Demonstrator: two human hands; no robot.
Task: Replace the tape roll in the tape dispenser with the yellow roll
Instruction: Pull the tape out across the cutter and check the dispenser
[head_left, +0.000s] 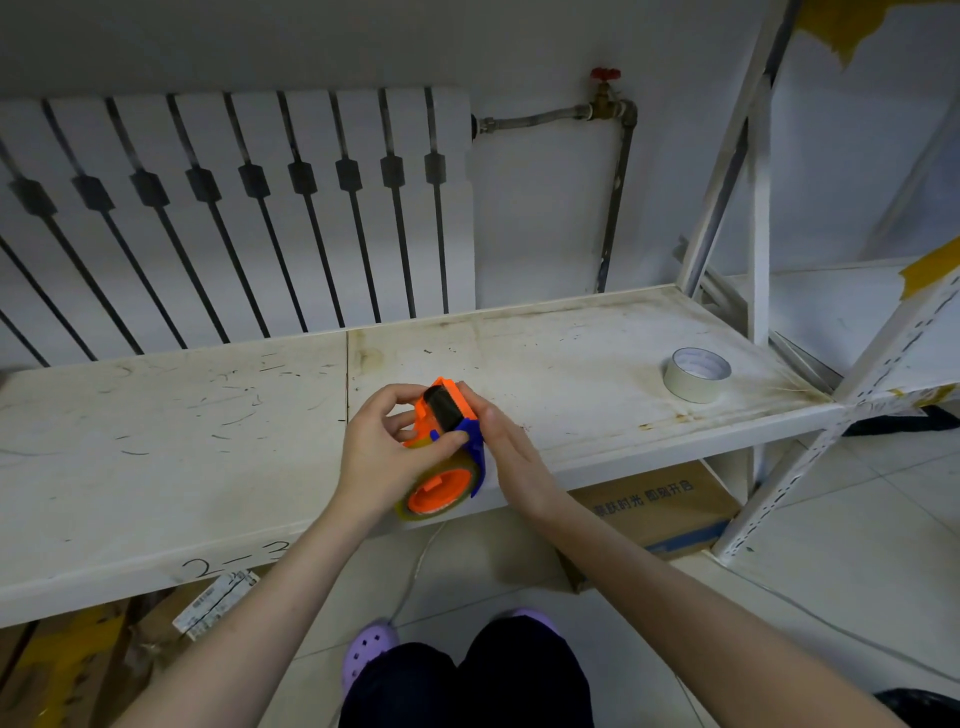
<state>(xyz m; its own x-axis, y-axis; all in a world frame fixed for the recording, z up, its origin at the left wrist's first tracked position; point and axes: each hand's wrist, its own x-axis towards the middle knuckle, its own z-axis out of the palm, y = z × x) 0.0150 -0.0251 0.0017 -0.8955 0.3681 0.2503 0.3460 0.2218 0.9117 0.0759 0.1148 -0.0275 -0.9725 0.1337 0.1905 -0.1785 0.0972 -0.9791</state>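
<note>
An orange and blue tape dispenser (445, 415) is held above the front edge of the white shelf (208, 441). A yellowish translucent tape roll (441, 491) sits on its orange hub. My left hand (382, 457) grips the dispenser from the left, thumb across the roll. My right hand (511, 457) presses against its blue right side. A pale whitish tape roll (696, 375) lies flat on the shelf far to the right, apart from both hands.
A white radiator (234, 208) and a pipe with a red valve (605, 91) stand behind the shelf. A white shelf upright (758, 208) rises at the right. Cardboard boxes (660, 509) sit under the shelf. My legs and purple shoes (366, 649) are below.
</note>
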